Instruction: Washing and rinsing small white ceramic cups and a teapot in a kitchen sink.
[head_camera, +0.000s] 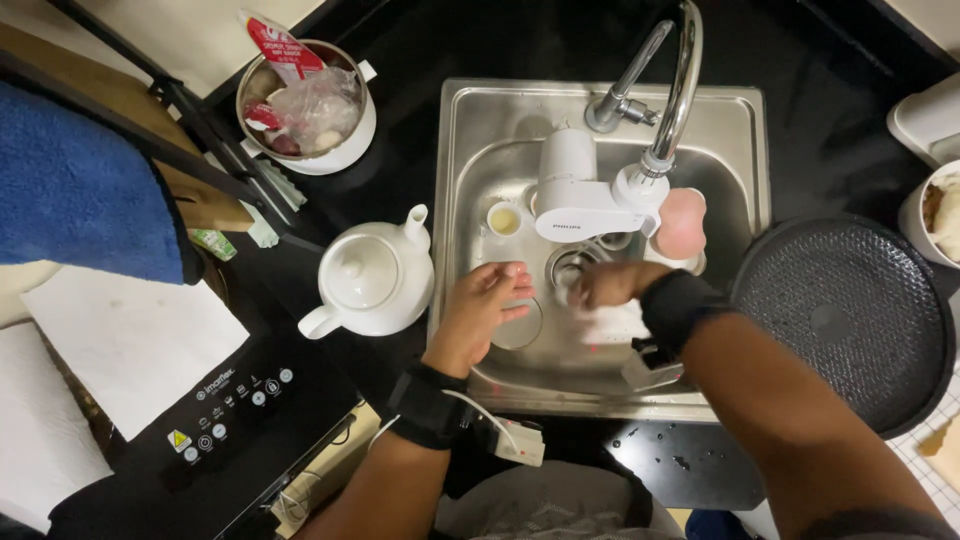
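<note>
We are working with both hands down in the square stainless steel sink (600, 110), which we are taking as our landmark. Our left hand (485, 305) is lying in the sink's left half with its fingers (510, 275) spread loosely and flat, pointing toward the drain; it is resting beside a round clear glass lid (520, 330) on the sink floor, and we cannot tell whether it is touching it. Our right hand (610, 285) is sitting at the sink's middle, just beside the drain, its fingers curled together around a pale, soapy white cloth (610, 320). The cloth's long axis is running roughly left to right across the sink floor, beneath the hand.

Above the hands, a white box-shaped water filter (585, 195) is hanging from the curved chrome tap (675, 90), crossing over the sink's far half and partly hiding the drain. A pink rounded cup (682, 222) is lying at the sink's right side, and a small white cup (504, 218) is standing at its far left.

Left of the sink, on the black counter (800, 140), a white ceramic teapot (368, 280) is standing with its spout pointing toward the tap. Right of the sink, a round black textured lid (845, 315) is resting. Far left of the sink, a white pot holding plastic packets (305, 105) is sitting.
</note>
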